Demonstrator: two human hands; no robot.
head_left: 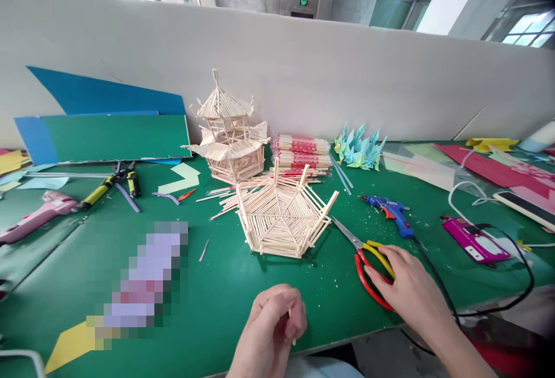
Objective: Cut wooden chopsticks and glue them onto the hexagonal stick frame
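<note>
My left hand is at the table's near edge, fingers pinched on a short thin wooden stick. My right hand lies flat over the red and yellow handles of the scissors, fingers stretched out and touching them. Just beyond both hands sits a hexagonal basket-like frame of wooden sticks. Behind that frame stands a finished stick pagoda.
A blue glue gun with a black cord lies right of the scissors, beside a pink phone. Chopstick packs, paper cranes, a pink glue gun, pliers and coloured paper sheets cover the green table.
</note>
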